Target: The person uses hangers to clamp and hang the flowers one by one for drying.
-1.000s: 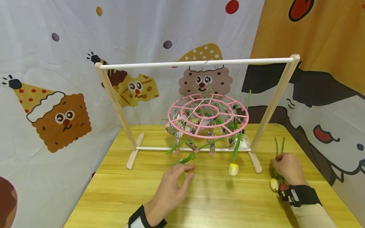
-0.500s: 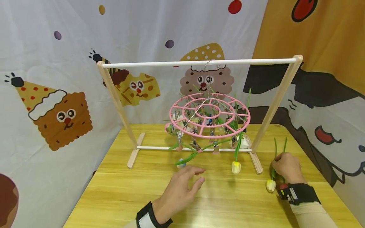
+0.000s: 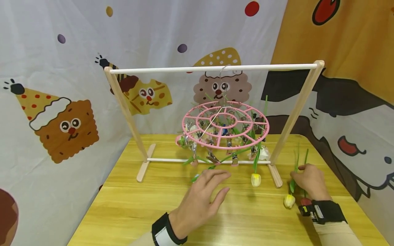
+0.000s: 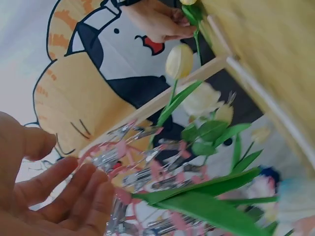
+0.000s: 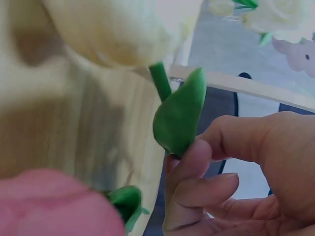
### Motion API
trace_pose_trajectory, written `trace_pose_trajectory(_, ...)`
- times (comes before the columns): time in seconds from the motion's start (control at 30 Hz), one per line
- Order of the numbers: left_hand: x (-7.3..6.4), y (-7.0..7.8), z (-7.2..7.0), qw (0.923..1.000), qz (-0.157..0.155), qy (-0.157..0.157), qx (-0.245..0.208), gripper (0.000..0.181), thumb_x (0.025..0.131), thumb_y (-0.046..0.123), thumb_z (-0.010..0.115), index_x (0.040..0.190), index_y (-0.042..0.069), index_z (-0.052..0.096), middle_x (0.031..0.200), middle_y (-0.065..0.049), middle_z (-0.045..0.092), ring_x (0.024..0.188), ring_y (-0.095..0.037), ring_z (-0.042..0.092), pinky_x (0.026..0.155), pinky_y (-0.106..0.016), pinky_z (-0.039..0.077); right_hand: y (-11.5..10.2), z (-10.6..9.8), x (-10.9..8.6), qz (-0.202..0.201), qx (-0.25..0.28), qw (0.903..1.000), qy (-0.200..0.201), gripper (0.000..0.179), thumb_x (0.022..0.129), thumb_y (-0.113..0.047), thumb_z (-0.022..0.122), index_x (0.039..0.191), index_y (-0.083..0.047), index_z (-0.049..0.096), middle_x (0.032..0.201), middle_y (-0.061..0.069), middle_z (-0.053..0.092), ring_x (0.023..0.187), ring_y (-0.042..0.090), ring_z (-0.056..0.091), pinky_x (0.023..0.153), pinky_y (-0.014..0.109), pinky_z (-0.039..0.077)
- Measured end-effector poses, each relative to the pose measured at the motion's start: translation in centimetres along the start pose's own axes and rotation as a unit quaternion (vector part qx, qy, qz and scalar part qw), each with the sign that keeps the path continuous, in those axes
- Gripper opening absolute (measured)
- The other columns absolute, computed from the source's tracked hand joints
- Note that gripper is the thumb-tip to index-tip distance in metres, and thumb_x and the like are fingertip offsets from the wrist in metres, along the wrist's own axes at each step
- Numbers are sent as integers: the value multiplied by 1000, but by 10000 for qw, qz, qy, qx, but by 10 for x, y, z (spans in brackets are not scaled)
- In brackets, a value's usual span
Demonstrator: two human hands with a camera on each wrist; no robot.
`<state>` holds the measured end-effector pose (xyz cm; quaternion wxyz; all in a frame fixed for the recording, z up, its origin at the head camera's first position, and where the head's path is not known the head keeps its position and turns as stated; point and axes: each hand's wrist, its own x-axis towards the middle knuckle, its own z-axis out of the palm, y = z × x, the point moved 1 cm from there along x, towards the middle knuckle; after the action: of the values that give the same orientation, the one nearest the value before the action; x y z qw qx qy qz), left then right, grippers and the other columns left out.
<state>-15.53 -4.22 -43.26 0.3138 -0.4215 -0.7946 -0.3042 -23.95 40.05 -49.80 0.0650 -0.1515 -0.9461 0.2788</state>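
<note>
My right hand (image 3: 310, 181) pinches the stem of a yellow-white tulip (image 3: 289, 201) at the table's right side; its bloom points down toward the front. In the right wrist view, thumb and fingertips meet just below a green leaf (image 5: 179, 115) on that stem. Beside it lies a red-pink tulip (image 5: 59, 206), partly hidden by the wrist in the head view. My left hand (image 3: 200, 200) is held up with fingers apart, holding nothing, in front of a pink round clip hanger (image 3: 219, 147). Several flowers hang from its clips, among them a yellow tulip (image 3: 255, 179).
The hanger hooks over the white top bar (image 3: 172, 69) of a wooden stand. The stand's right foot (image 3: 275, 175) lies between the hanging tulip and my right hand. A wooden table (image 3: 123, 212) is under everything, with a printed cloth (image 3: 147, 30) behind.
My left hand has moved right and slightly up, fingers spreading. The right hand has shifted the yellow-white tulip a little left, away from the red-pink one. The hanger has turned slightly.
</note>
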Motion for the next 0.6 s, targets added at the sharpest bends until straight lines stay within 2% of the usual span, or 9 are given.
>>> trace_pose_trajectory(0.1, 11, 2, -3, 9979, 482, 390, 205, 52, 111, 14, 81, 159, 4, 64, 155, -13, 69, 123, -20, 70, 100, -22, 64, -4, -2, -3, 58, 53, 10000, -7, 63, 106, -25, 78, 143, 23, 62, 121, 43, 73, 98, 48, 69, 64, 36, 53)
trace_pose_trajectory(0.17, 18, 3, -5, 9950, 722, 601, 329, 56, 110, 12, 81, 161, 1, 62, 160, -17, 66, 127, -23, 69, 101, -25, 64, -7, -4, -4, 67, 72, 10000, -3, 65, 107, -27, 78, 146, 21, 62, 123, 42, 74, 100, 48, 70, 66, 36, 53)
trace_pose_trajectory(0.27, 27, 3, -7, 9903, 963, 858, 513, 58, 108, 10, 80, 161, -3, 60, 164, -24, 62, 139, -32, 67, 108, -32, 65, -11, -6, -7, 35, 176, 9998, -93, 68, 108, -30, 77, 151, 20, 60, 111, 34, 79, 94, 41, 73, 65, 35, 52)
trace_pose_trajectory(0.33, 31, 3, -8, 9882, 1032, 973, 585, 57, 108, 10, 79, 160, -5, 60, 166, -26, 59, 150, -38, 64, 121, -41, 63, -14, -7, -8, 41, 302, 9994, -178, 68, 110, -31, 74, 153, 19, 58, 98, 24, 82, 87, 33, 72, 66, 33, 50)
trace_pose_trajectory(0.43, 37, 1, -9, 9870, 1014, 1038, 693, 57, 109, 11, 78, 160, -5, 60, 168, -27, 57, 155, -42, 62, 130, -46, 58, -15, -8, -9, 54, 471, 9983, -329, 64, 112, -31, 70, 152, 18, 57, 87, 15, 83, 80, 24, 70, 66, 33, 50)
trace_pose_trajectory(0.6, 42, -2, -11, 9857, 864, 1015, 1028, 62, 107, 14, 81, 163, -4, 58, 168, -24, 59, 156, -44, 61, 128, -49, 59, -14, -8, -13, -9, 756, 9952, -626, 58, 117, -33, 63, 150, 14, 56, 88, 13, 84, 79, 23, 74, 67, 34, 53)
